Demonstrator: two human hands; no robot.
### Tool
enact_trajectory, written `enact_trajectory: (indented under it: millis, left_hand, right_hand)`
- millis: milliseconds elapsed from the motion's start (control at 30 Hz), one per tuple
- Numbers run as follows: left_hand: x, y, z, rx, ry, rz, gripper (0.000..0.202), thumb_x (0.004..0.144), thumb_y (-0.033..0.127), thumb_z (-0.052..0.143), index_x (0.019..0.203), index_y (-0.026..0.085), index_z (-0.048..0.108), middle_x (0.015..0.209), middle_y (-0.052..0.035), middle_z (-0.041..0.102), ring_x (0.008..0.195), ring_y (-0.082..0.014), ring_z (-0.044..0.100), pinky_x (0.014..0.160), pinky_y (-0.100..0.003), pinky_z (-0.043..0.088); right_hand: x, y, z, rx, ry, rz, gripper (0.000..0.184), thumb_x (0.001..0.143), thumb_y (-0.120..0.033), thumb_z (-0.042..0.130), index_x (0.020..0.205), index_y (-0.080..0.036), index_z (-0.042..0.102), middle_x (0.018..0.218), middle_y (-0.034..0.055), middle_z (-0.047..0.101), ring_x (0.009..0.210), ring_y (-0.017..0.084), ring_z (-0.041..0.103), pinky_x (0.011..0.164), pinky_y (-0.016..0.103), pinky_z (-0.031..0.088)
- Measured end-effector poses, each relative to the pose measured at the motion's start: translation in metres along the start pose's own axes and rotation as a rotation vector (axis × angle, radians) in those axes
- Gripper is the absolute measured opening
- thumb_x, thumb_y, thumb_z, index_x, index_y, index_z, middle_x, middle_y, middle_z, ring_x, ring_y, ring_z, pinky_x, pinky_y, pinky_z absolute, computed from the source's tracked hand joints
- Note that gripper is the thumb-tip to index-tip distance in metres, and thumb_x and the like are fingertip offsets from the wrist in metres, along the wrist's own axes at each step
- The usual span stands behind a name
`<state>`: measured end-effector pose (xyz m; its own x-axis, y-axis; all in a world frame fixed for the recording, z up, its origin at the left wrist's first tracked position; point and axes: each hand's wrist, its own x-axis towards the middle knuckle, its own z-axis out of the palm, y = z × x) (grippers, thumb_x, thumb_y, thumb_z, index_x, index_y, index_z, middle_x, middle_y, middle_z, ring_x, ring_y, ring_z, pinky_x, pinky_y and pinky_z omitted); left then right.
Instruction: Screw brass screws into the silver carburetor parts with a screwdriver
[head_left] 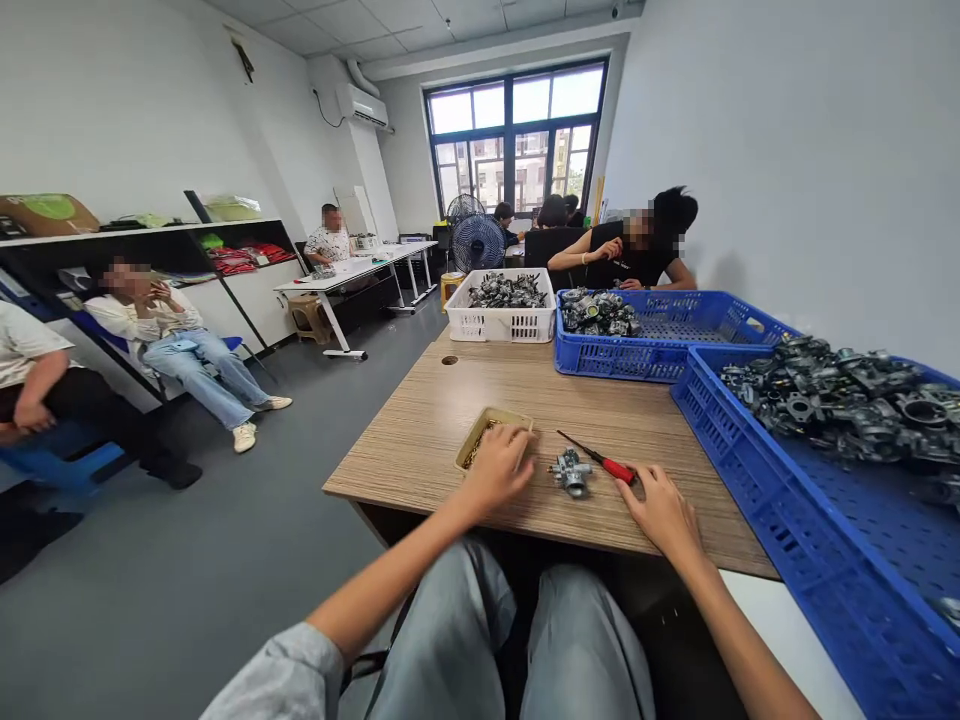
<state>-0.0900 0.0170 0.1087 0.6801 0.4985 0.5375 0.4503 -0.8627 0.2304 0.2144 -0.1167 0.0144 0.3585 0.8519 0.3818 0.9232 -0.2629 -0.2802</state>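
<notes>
My left hand (499, 462) rests on the wooden table (420, 420), its fingers reaching into a small tan tray (480, 430) of brass bits; what they pinch, if anything, is hidden. A small metal carburetor (570, 472) lies between my hands, untouched. My right hand (660, 505) lies on the table with its fingers at the red handle of a screwdriver (600, 460), whose shaft points away to the left. The right fingers look loosely curled beside the handle.
A white basket (501, 322) and two blue crates (660, 355) (840, 540) hold several metal carburetors. A person sits at the far side by the first blue crate. Other people sit on the left by shelves; a fan (478, 243) stands behind.
</notes>
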Motion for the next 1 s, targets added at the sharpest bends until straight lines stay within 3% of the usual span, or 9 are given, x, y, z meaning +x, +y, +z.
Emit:
enact_trajectory:
  millis: [167, 367, 700, 1000]
  left_hand:
    - [0.020, -0.068, -0.031, 0.283, -0.197, -0.079, 0.024, 0.102, 0.026, 0.055, 0.122, 0.022, 0.067, 0.130, -0.0125, 0.067, 0.124, -0.0300, 0.057, 0.108, -0.046, 0.046]
    - [0.036, -0.102, -0.026, 0.354, -0.335, -0.102, 0.025, 0.100, 0.029, 0.056, 0.120, 0.020, 0.069, 0.124, -0.0137, 0.069, 0.120, -0.0326, 0.058, 0.109, -0.048, 0.046]
    - [0.061, -0.098, -0.005, 0.388, -0.486, -0.063, 0.028, 0.095, 0.023, 0.057, 0.118, 0.020, 0.073, 0.120, -0.0127, 0.073, 0.119, -0.0325, 0.059, 0.107, -0.046, 0.047]
    - [0.064, -0.092, 0.013, 0.346, -0.557, -0.015, 0.032, 0.097, 0.017, 0.051, 0.119, 0.021, 0.074, 0.121, -0.0122, 0.075, 0.118, -0.0294, 0.064, 0.107, -0.042, 0.049]
  right_hand:
    - [0.000, -0.009, -0.009, 0.030, -0.031, 0.074, 0.033, 0.107, -0.043, 0.052, 0.130, -0.025, 0.067, 0.125, 0.0107, 0.067, 0.107, 0.028, 0.068, 0.079, 0.035, 0.047]
    - [0.002, -0.011, -0.018, 0.074, -0.070, 0.119, 0.030, 0.106, -0.040, 0.056, 0.131, -0.026, 0.067, 0.131, 0.0096, 0.067, 0.112, 0.027, 0.066, 0.081, 0.033, 0.046]
    - [0.002, -0.010, -0.020, 0.088, -0.078, 0.123, 0.027, 0.107, -0.039, 0.055, 0.127, -0.024, 0.067, 0.131, 0.0098, 0.066, 0.112, 0.026, 0.066, 0.081, 0.033, 0.047]
    - [0.002, -0.014, -0.024, 0.072, -0.084, 0.134, 0.028, 0.107, -0.038, 0.055, 0.128, -0.023, 0.067, 0.131, 0.0108, 0.066, 0.112, 0.027, 0.066, 0.080, 0.033, 0.046]
